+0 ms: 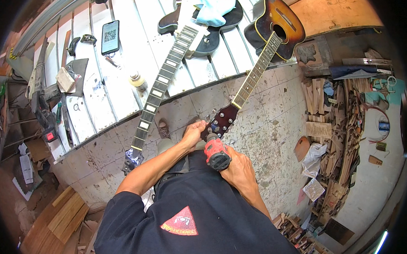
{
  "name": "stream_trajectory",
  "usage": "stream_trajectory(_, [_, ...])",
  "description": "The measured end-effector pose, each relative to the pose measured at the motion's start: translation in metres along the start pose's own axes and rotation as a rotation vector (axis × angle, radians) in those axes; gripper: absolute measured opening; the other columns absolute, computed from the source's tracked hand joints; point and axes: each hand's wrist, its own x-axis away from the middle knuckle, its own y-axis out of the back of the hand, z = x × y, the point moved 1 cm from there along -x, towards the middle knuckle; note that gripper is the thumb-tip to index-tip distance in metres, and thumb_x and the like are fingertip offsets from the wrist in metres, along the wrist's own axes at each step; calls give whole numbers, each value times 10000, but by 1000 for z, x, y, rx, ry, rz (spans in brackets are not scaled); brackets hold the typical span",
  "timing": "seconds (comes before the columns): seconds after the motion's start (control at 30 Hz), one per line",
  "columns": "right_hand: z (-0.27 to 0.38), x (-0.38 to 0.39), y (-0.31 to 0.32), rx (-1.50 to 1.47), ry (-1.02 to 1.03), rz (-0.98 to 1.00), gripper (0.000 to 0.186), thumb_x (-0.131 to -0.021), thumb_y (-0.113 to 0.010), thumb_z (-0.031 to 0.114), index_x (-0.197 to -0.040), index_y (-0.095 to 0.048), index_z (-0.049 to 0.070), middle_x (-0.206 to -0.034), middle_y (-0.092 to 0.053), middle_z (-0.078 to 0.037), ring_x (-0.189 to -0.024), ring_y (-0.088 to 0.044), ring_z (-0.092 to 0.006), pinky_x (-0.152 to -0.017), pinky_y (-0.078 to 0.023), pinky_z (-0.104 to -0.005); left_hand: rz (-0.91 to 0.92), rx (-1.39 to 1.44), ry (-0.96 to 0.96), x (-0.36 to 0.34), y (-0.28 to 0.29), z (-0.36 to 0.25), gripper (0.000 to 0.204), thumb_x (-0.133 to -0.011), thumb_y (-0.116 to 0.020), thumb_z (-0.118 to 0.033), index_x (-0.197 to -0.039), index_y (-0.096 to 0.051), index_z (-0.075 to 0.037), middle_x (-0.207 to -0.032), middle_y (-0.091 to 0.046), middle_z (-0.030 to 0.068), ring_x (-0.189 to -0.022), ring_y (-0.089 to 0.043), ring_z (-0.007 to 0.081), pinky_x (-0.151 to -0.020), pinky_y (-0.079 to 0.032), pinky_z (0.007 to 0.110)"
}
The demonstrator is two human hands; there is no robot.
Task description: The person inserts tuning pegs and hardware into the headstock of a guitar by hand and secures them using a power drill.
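Note:
A sunburst acoustic guitar (293, 27) lies with its body at the table's right end, its neck reaching toward me. Its dark red headstock (224, 119) with several metal tuner posts is between my hands. My left hand (195, 132) is closed at the headstock's left edge, by the tuning pegs; its fingertips are partly hidden. A red and black cordless drill (217, 154) is gripped in my right hand (240, 169), its nose against or just above the headstock's lower left part. I cannot tell whether the bit touches a screw.
A dark electric guitar (209, 39) with a blue cloth (215, 9) lies on the slatted white table (131, 30), its neck (158, 89) jutting past the front edge left of me. A phone (110, 37) and a small bottle (137, 80) sit nearby. Wood scraps (334, 153) pile at right.

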Motion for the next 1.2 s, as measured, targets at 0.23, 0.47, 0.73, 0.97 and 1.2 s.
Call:
stream_trajectory(0.23, [2,-3,6,86,45,42,325,-794,-698,95,-1089,-598,4,-1026,-703,-232,-923,-674,-465,-794,-537,-536,-48,-17,0,-1,-3,2,407,-1093,-465,-422,-1244,-646,-90,-1123,-671,6,-978,-590,116,-880,-473,382])
stream_trajectory(0.47, [-2,-3,6,83,82,13,324,-776,-680,59,-1080,-588,-5,-1022,-700,-232,-922,-675,-458,-796,-539,-535,-21,-33,-11,0,-2,0,350,-1109,-442,-354,-1231,-624,-81,-1216,-628,41,-1053,-600,167,-902,-523,423])
stream_trajectory(0.73, [2,-5,17,68,66,43,324,-788,-683,78,-1092,-595,6,-1011,-701,-232,-907,-664,-474,-801,-534,-541,-51,-13,-24,2,-8,-2,297,-1103,-469,-318,-1190,-612,-72,-1080,-620,23,-971,-603,142,-844,-541,376])
stream_trajectory(0.97, [4,-2,18,34,39,47,330,-788,-688,78,-1097,-597,5,-1002,-704,-226,-910,-664,-472,-796,-530,-542,-40,-8,-45,-4,-3,6,287,-1103,-466,-323,-1161,-623,-90,-988,-642,9,-891,-615,120,-806,-554,347])
stream_trajectory(1.2, [-4,-7,14,227,123,116,465,-707,-684,-6,-1157,-569,-27,-1006,-698,-225,-915,-687,-441,-791,-554,-520,-4,60,-49,-7,0,8,298,-1099,-468,-348,-1147,-623,-97,-965,-658,11,-828,-634,117,-758,-565,329])
